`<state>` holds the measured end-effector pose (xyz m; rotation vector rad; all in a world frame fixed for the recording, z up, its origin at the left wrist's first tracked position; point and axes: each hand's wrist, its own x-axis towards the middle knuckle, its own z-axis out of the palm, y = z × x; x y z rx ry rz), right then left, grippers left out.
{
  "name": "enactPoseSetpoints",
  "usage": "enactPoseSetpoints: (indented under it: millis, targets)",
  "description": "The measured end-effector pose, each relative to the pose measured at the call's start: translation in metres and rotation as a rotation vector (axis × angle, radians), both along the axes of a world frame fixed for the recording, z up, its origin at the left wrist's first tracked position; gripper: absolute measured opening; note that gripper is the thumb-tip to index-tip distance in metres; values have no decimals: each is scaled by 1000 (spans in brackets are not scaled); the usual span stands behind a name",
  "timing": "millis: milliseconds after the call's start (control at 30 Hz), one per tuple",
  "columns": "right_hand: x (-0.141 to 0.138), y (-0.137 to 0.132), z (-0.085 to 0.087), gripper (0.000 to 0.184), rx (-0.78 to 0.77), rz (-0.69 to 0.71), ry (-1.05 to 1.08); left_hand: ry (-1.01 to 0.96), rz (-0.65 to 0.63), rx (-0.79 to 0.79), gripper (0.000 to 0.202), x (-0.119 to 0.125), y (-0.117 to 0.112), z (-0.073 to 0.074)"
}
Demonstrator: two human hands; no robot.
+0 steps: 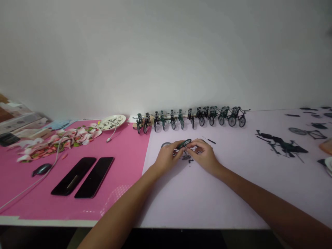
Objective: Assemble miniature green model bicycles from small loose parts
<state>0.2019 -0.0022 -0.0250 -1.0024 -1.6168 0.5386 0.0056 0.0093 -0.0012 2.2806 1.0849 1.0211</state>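
My left hand (168,156) and my right hand (203,154) meet over the pale lilac table top (197,193). Both pinch a small dark green model bicycle part with a wheel (184,143) between their fingertips. A loose small wheel (166,144) lies just behind my left hand. Tiny dark pieces (188,159) lie on the table between the two hands. A thin black rod (209,140) rests just beyond my right hand.
A row of several finished green model bicycles (192,117) stands along the wall. Loose black bicycle parts (281,144) lie to the right. On the pink mat (124,162) at left are two black phones (84,175), a mouse (41,169), a plate (111,122), a white cable and pink wrappers.
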Motion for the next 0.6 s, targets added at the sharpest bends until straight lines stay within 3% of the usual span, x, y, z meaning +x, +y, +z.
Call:
enactPoseSetpoints:
  millis: [267, 500, 600]
  targets:
    - [-1, -5, 6, 15, -3, 31, -4, 17, 54, 19, 26, -1, -2, 1]
    - [1, -3, 5, 16, -8, -9, -8, 44, 201, 33, 23, -9, 3, 8]
    - [5, -3, 8, 14, 34, -1, -110, 72, 283, 26, 22, -15, 7, 14]
